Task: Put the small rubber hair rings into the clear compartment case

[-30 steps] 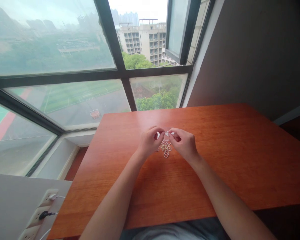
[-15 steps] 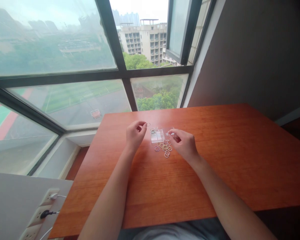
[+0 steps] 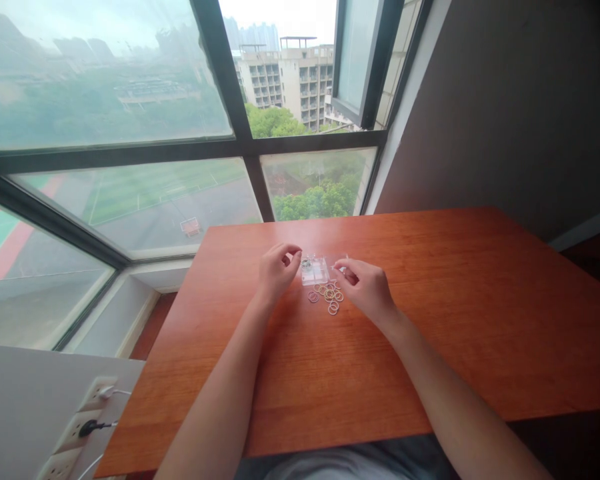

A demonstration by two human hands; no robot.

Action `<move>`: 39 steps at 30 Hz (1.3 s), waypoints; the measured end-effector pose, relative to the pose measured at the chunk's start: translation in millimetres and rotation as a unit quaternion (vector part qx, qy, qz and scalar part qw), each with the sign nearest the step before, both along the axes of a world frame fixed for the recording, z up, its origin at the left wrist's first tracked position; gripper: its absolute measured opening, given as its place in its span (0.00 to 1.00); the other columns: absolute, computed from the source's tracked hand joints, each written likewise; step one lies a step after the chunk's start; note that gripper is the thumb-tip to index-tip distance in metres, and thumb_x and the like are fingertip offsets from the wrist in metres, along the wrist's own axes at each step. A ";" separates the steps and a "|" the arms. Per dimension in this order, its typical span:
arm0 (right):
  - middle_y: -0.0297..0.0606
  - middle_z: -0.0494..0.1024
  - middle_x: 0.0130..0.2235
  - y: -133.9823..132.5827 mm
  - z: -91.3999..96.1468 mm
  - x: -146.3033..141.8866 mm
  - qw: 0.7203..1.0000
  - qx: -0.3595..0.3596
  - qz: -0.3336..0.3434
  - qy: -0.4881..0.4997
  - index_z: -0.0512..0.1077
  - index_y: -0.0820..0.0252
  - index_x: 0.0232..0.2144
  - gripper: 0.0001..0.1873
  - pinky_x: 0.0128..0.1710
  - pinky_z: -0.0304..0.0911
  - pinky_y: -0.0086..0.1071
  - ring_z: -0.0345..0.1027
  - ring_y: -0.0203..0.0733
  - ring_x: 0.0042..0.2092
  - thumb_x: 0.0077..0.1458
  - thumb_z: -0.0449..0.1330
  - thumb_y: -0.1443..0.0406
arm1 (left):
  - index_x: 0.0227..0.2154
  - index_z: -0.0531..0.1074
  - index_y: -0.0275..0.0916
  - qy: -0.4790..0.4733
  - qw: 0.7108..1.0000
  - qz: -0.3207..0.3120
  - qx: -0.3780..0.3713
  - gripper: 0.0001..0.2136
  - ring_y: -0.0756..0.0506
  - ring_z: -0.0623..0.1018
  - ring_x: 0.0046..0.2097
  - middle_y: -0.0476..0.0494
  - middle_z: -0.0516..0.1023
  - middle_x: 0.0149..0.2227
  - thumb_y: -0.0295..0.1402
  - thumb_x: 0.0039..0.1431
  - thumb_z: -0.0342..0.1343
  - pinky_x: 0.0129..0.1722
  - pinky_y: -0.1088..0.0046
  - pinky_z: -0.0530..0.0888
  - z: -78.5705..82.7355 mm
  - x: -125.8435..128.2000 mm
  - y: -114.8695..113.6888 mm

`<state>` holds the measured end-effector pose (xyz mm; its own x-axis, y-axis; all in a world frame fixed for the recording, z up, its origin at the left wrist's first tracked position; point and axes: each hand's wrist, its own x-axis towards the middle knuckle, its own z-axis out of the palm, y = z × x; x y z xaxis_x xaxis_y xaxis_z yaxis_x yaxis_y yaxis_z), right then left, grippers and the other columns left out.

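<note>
A small clear plastic box [image 3: 314, 279] with compartments stands on the table, and its back left compartment holds several thin rings [image 3: 307, 264]. My left hand [image 3: 279, 272] is at the box's left side, thumb and fingertips pinched together; whatever is between them is hidden. On the other side, my right hand [image 3: 364, 283] pinches at the box's right edge, where a clear part, perhaps its lid, shows faintly. Just in front of the box lies a loose group of small rings, with a pinkish ring [image 3: 313, 297], yellowish rings [image 3: 329, 294] and pale rings [image 3: 333, 308].
The reddish-brown wooden table [image 3: 480, 320] runs up to a dark-framed window [image 3: 305, 145]. A grey wall [image 3: 480, 120] rises to the right. Power sockets [image 3: 75, 430] with plugs and cables are on the low wall at the lower left.
My left hand has moved right and closer to the box. The thin ring that stuck out from its fingertips no longer shows there. My right hand has barely moved.
</note>
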<state>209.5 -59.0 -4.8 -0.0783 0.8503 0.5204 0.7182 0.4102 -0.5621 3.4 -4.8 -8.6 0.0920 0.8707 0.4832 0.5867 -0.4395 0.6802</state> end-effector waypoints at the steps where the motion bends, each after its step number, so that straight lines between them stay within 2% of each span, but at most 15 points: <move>1: 0.29 0.66 0.20 0.5 -0.2 0.4 1.000 -0.007 0.000 -0.005 0.76 0.58 0.31 0.08 0.29 0.54 0.26 0.60 0.34 0.24 0.55 0.57 0.64 | 0.31 0.75 0.38 0.000 1.000 -0.001 0.000 0.05 0.53 0.69 0.26 0.47 0.76 0.30 0.31 0.56 0.54 0.27 0.76 0.66 0.0 0.0 0.0; 5: 0.29 0.71 0.21 2.0 -2.1 1.8 0.995 -0.083 0.011 -0.059 0.76 0.55 0.32 0.06 0.28 0.53 0.27 0.63 0.34 0.25 0.53 0.58 0.64 | 0.31 0.75 0.38 0.003 1.000 -0.005 -0.003 0.06 0.52 0.69 0.26 0.47 0.76 0.30 0.32 0.57 0.54 0.27 0.76 0.66 0.6 0.2 0.0; 8: 0.31 0.75 0.26 1.7 -5.4 1.9 0.980 -0.151 0.029 -0.125 0.76 0.51 0.33 0.06 0.27 0.50 0.28 0.67 0.36 0.28 0.53 0.59 0.63 | 0.31 0.75 0.38 0.002 1.000 -0.006 -0.003 0.06 0.52 0.69 0.26 0.47 0.76 0.30 0.32 0.56 0.54 0.27 0.76 0.66 1.3 0.6 -0.2; 13: 0.34 0.78 0.29 0.4 -10.6 0.1 0.961 -0.200 0.054 -0.184 0.76 0.52 0.31 0.04 0.26 0.48 0.29 0.69 0.38 0.30 0.53 0.60 0.64 | 0.31 0.75 0.38 0.004 1.000 -0.009 0.003 0.06 0.52 0.69 0.25 0.47 0.77 0.30 0.33 0.56 0.54 0.27 0.76 0.66 1.4 1.2 -0.2; 22: 0.33 0.77 0.27 0.5 -7.6 0.8 0.967 -0.190 0.050 -0.163 0.76 0.53 0.29 0.05 0.26 0.48 0.28 0.68 0.37 0.29 0.53 0.59 0.64 | 0.31 0.75 0.38 0.010 1.000 -0.009 -0.001 0.06 0.53 0.69 0.26 0.47 0.76 0.30 0.32 0.57 0.54 0.27 0.76 0.66 1.5 0.8 -0.7; 28: 0.28 0.71 0.21 3.0 -3.5 1.8 0.993 -0.113 0.032 -0.032 0.75 0.55 0.31 0.05 0.28 0.54 0.26 0.63 0.34 0.25 0.53 0.58 0.64 | 0.31 0.75 0.38 0.009 1.000 -0.019 -0.001 0.06 0.52 0.69 0.26 0.47 0.77 0.30 0.32 0.57 0.54 0.27 0.76 0.67 0.0 1.1 -0.5; 31: 0.28 0.69 0.20 4.2 -3.9 2.2 0.996 -0.081 0.024 0.006 0.75 0.57 0.31 0.06 0.28 0.54 0.26 0.61 0.33 0.23 0.53 0.58 0.64 | 0.31 0.75 0.39 0.006 1.000 -0.022 -0.003 0.06 0.52 0.69 0.26 0.47 0.77 0.30 0.32 0.57 0.54 0.27 0.76 0.67 -1.3 1.0 -0.2; 36: 0.28 0.69 0.20 3.9 -3.6 1.4 0.996 -0.086 0.015 -0.001 0.75 0.56 0.30 0.06 0.28 0.55 0.26 0.62 0.33 0.23 0.53 0.58 0.63 | 0.31 0.75 0.38 0.007 1.000 -0.030 -0.006 0.06 0.52 0.69 0.25 0.47 0.76 0.29 0.32 0.57 0.54 0.27 0.77 0.67 -0.2 3.4 -1.7; 39: 0.29 0.70 0.21 3.4 -3.6 1.5 0.996 -0.088 0.009 -0.001 0.75 0.56 0.31 0.06 0.28 0.55 0.26 0.62 0.34 0.23 0.53 0.58 0.63 | 0.31 0.75 0.38 0.004 0.997 -0.075 -0.014 0.06 0.53 0.68 0.25 0.48 0.75 0.29 0.32 0.57 0.54 0.26 0.78 0.66 3.1 10.1 -6.5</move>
<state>211.0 -55.6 -8.4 -0.0948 0.9268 0.3633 0.7138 0.3177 -0.6242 13.5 -11.3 -5.5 0.2250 0.8606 0.4569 0.5215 -0.5025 0.6896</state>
